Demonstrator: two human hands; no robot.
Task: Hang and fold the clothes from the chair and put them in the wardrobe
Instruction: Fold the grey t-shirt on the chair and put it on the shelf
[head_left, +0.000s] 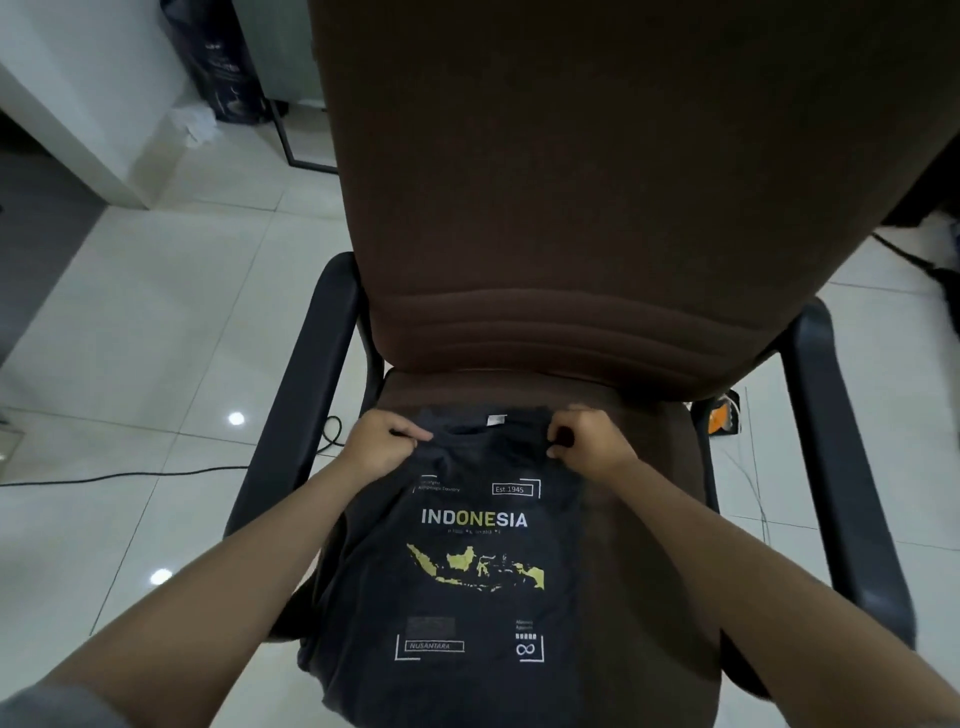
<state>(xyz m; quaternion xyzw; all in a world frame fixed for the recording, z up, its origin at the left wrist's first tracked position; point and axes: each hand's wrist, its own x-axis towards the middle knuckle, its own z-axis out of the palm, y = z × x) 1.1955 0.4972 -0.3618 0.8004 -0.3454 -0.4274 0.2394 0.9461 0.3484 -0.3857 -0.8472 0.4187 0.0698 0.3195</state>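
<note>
White glossy tile floor (156, 312), black cable trailing across it at left; setting for the entry below

Chair (597, 182): brown upholstered office type, tall backrest at far centre, black armrests left and right, seat facing the viewer

T-shirt (467, 561): dark grey, printed "INDONESIA" with a yellow map, lying front-up on the seat, collar at the far end, hem spilling over the near seat edge; sides appear already tucked under, though this cannot be confirmed

Left hand (376, 441): fingers curled, pinching the left shoulder just beside the collar

Right hand (584, 439): fingers curled, pinching the right shoulder, touching the collar edge

Position: shirt lies directly beneath and nearward of both hands, between the forearms

Handling note (judgement): keep both pinches level and equally spaced from the collar, hold the cloth taut, then carry the shoulders toward the hem in one even motion so the print stays centred and no crease forms
</note>
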